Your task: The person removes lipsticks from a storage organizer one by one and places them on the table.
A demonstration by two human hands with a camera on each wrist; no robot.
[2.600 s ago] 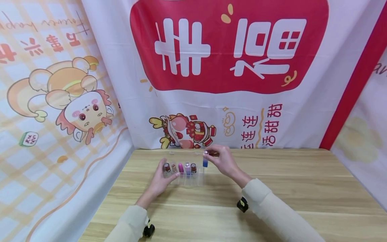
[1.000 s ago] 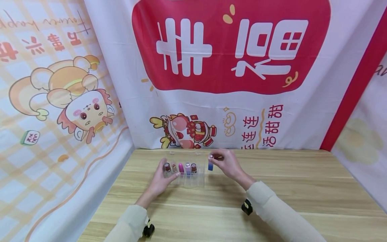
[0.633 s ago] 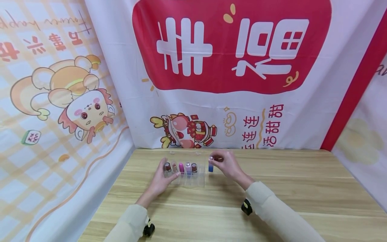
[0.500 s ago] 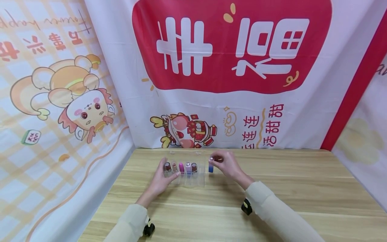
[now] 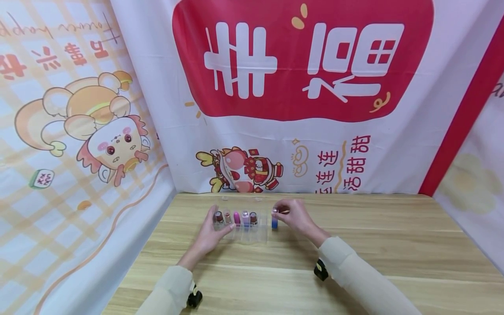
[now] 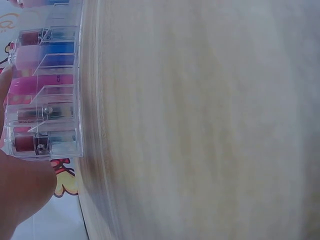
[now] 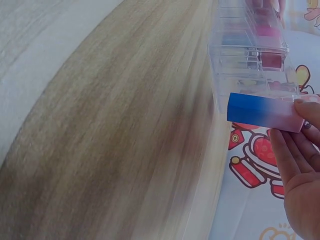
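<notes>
A clear plastic lipstick organizer [image 5: 250,236] stands near the back of the table. My left hand [image 5: 208,234] grips its left end, with the thumb across the front and the fingers at the side. Lipsticks stand upright in its slots: two with dark caps, a clear tube, a magenta one [image 6: 40,84] and a pink-and-blue one [image 6: 42,56]. Just right of the organizer, my right hand [image 5: 297,216] pinches another pink-to-blue lipstick tube [image 7: 260,110] by its pink top, blue end down. Whether its base touches the table cannot be told.
The wooden table [image 5: 252,284] ends behind the organizer at a white cloth wall with red printing [image 5: 299,65]. A checked cloth [image 5: 71,131] hangs on the left. Black wrist cameras [image 5: 320,270] sit below both sleeves.
My right hand has moved the pink-to-blue lipstick tube from above the organizer's right end out to the right, then lowered it. My left hand keeps its grip on the organizer.
</notes>
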